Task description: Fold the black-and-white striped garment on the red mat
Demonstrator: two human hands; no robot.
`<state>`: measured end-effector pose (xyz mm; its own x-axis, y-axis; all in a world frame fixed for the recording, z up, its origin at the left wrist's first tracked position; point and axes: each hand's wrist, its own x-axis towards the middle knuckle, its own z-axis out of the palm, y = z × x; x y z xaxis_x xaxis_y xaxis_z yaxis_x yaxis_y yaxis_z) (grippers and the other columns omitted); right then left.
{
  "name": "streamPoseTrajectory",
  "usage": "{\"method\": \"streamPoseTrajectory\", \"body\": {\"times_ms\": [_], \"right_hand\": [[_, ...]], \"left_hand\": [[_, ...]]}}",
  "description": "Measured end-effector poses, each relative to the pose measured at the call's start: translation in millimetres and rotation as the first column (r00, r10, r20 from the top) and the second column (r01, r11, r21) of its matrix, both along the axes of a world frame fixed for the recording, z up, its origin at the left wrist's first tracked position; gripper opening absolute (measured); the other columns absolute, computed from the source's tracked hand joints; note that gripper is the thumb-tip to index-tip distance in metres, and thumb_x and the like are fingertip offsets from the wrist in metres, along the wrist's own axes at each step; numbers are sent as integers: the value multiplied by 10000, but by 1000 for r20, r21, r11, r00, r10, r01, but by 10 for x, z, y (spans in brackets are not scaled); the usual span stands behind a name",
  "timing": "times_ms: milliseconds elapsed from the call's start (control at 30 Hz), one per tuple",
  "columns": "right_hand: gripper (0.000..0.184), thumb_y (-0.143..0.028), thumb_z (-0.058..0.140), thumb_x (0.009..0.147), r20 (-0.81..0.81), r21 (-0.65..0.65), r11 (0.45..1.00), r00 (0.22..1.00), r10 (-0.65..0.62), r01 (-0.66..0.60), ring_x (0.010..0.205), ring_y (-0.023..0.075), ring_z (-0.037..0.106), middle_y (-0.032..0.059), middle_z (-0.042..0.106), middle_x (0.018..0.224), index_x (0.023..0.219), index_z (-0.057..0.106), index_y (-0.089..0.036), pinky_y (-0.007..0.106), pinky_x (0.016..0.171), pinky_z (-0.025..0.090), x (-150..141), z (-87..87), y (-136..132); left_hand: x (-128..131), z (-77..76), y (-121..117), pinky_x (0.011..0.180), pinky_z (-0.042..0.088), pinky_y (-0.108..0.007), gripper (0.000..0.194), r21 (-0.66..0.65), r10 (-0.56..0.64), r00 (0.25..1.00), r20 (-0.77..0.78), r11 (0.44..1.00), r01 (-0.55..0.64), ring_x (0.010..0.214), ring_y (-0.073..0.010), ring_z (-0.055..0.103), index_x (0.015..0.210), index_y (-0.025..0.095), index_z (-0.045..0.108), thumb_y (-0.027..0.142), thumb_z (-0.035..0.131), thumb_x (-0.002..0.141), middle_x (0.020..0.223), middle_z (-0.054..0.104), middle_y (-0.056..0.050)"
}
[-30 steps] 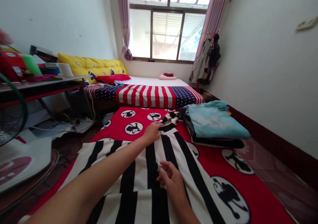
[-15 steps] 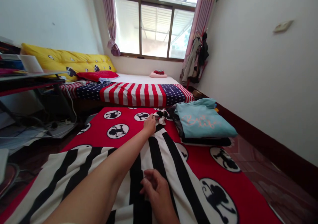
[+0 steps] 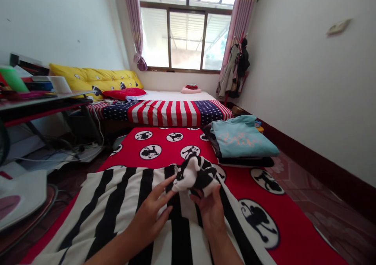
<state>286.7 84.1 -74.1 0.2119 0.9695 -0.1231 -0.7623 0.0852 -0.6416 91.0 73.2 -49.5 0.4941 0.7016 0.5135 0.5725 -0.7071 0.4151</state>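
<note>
A black-and-white striped garment (image 3: 123, 202) lies spread over the red cover in front of me. One end of it, a bunched, crumpled part (image 3: 192, 173), is raised between my hands. My right hand (image 3: 213, 212) grips this bunch from its right side, thumb up against the cloth and fingers partly hidden beneath it. My left hand (image 3: 149, 214) comes in from the left, fingers stretched out with their tips touching the bunch, the thumb held apart from them. Which part of the garment is bunched, I cannot tell.
Folded clothes, a light-blue top (image 3: 243, 137) uppermost, are piled at the right on the red cover (image 3: 164, 159) with monkey prints. Behind stands a bed with a flag-patterned cover (image 3: 164, 112). A cluttered desk (image 3: 44, 100) and a white chair (image 3: 26, 194) are at left.
My left hand has drawn back from the far end of the garment. The bunched part has come nearer, and my right hand, previously lower over the stripes, now grips it.
</note>
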Motion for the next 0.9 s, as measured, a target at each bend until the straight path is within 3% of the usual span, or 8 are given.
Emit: {"method": "streamPoseTrajectory", "body": {"times_ms": [167,267,400,500,600,700,800,900], "right_hand": [[546,-389,795,647,109,-119,985,987,-114,127,902,237,676,61,721,949,1111,621,-158,353,783,557,36,-43,31],[524,-418,733,703,342,-57,915,869,-359,400,958,254,664,76,695,1023,1136,588,-162,393,858,539,259,-92,72],[638,-422,677,761,768,268,630,233,-596,729,1236,357,493,191,513,1337,1313,481,-170,537,1020,401,699,-54,55],[566,-356,637,805,769,590,493,-258,-585,639,1385,400,260,256,316,1475,1298,507,-110,599,1108,201,795,59,-20],[302,-303,560,864,739,674,672,-273,-616,307,1299,343,414,199,490,1359,1124,615,-160,544,1079,282,589,98,-70],[265,-311,634,803,887,406,903,-181,-426,-139,1112,293,567,107,639,1163,1053,662,-225,453,963,425,313,-13,-46],[488,-272,713,689,918,162,958,-319,-234,-237,1097,314,563,91,626,1194,1172,647,-248,437,912,440,190,-159,42],[318,-236,625,755,904,135,967,-373,-210,-216,979,271,605,67,648,1065,1063,704,-262,383,824,451,230,-192,169]], "left_hand": [[-305,-216,-286,929,531,-315,288,-161,62,998,-5,985,-62,1104,-190,618,1002,298,689,165,452,906,1210,640,-50],[-489,-209,-180,923,539,-342,251,-154,158,987,-18,975,-158,1054,-207,640,984,298,702,226,484,882,1151,668,-56],[-867,-189,166,995,495,-408,312,-82,326,943,-59,940,-330,1116,-239,612,1071,264,683,240,453,862,1200,652,-65],[-1175,-179,459,1043,447,-404,397,-5,433,894,-115,900,-437,1173,-235,573,1163,213,639,180,388,858,1262,618,-79],[-1413,-159,712,1079,393,-403,523,29,510,810,-290,850,-526,1270,-235,491,1304,164,540,77,348,825,1373,530,-111],[-1578,-132,890,1104,316,-498,657,17,515,710,-480,815,-579,1361,-273,380,1425,167,398,28,373,783,1465,428,-135],[-1700,-102,991,1106,204,-617,701,-9,474,691,-546,821,-571,1397,-313,311,1457,225,337,78,457,782,1438,474,-116],[-1778,-51,1046,1107,155,-629,716,-27,434,685,-585,834,-551,1341,-321,395,1433,233,373,156,571,749,1332,575,-122]]}}
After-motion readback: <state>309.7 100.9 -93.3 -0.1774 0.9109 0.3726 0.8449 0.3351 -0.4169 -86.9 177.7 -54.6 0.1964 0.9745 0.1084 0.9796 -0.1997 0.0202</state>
